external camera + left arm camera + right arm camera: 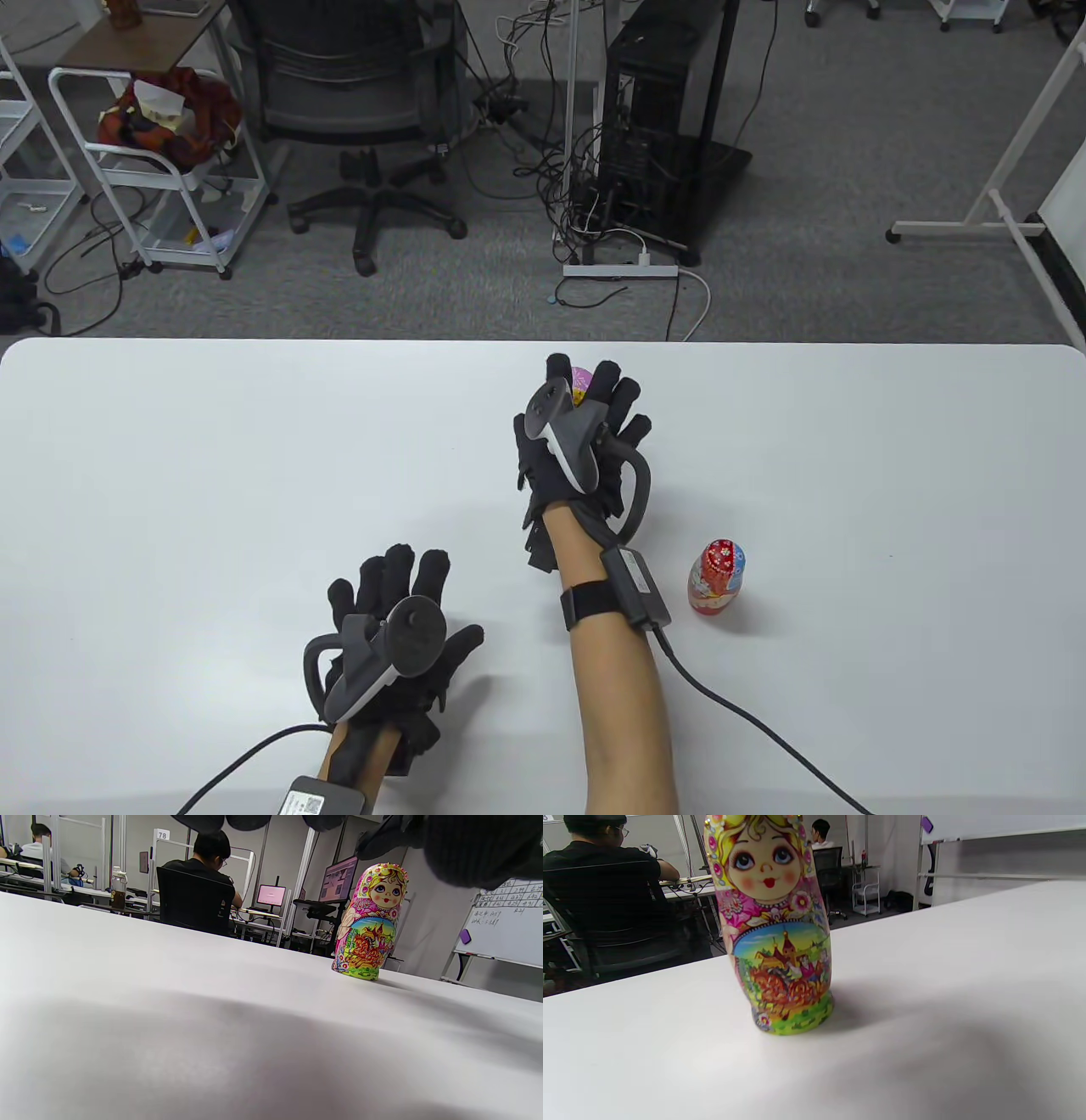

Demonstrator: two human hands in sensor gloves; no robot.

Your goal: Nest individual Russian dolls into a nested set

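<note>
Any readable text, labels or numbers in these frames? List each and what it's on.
"78": white sign on a frame post behind the seated man, left wrist view.
Whiteboard handwriting: too blurred to read.
Monitors: content too small to read.
Label on the left wrist box: a code, unreadable.
Dolls: pictures only, no text seen.

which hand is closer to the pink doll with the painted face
Right. The right hand is just above the pink doll, which stands on the table; no grip is visible. The left hand sits well back toward the table's near edge, to the left.
</note>
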